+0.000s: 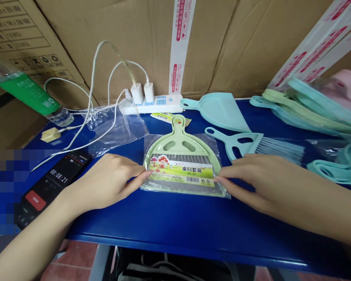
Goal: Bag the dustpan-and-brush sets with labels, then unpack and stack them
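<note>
Packaged green dustpan-and-brush set (pixel 178 164) lies flat on the blue counter (pixel 152 218) between the left hand (pixel 105 181) and right hand (pixel 260 183), their fingers (pixel 133 175) pressed together, tips touching its opposite edges. A mint hand brush (pixel 240 144) lies just beyond the right hand.

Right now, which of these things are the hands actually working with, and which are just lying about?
With the hands: left hand, right hand, bagged green dustpan-and-brush set.

Lying about: teal dustpan, teal hand brush, power strip, phone showing a timer, plastic water bottle.
</note>
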`<state>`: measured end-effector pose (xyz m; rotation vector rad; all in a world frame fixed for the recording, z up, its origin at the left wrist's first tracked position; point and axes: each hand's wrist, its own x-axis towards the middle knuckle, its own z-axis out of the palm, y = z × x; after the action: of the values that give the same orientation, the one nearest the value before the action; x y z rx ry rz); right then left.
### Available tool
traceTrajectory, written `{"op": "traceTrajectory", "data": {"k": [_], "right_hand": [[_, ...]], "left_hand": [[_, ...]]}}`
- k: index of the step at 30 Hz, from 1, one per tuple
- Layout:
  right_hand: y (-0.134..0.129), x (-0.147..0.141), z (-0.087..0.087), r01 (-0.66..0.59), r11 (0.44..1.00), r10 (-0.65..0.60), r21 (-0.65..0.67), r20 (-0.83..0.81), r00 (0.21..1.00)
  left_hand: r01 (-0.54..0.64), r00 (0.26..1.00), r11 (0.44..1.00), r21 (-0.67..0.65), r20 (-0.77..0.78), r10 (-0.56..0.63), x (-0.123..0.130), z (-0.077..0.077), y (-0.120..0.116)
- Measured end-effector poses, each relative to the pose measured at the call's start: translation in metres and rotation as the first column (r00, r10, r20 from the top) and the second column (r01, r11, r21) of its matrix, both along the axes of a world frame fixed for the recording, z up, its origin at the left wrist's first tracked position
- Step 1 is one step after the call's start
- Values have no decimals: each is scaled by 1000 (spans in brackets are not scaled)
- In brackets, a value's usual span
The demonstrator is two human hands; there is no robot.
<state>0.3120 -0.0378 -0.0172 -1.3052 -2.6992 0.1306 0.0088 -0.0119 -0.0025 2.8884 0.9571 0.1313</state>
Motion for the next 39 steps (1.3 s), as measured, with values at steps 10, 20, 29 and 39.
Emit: {"op": "traceTrajectory", "data": {"k": [10, 20, 29, 39], "right_hand": [[14, -5, -3, -106, 991, 101, 78, 58, 993], [24, 2, 0, -37, 981, 35, 193, 15, 999], [18, -12, 2, -30, 989, 29, 142, 8, 1000], [8, -13, -1, -35, 987, 22, -158, -83, 996]], "left_hand": [[84, 995, 946, 312, -82, -61, 10, -17, -1], [4, 999, 867, 498, -38, 16, 4, -14, 5], [-120, 985, 919, 376, -71, 157, 4, -15, 2], [-69, 993, 913, 403, -56, 101, 4, -14, -3]]}}
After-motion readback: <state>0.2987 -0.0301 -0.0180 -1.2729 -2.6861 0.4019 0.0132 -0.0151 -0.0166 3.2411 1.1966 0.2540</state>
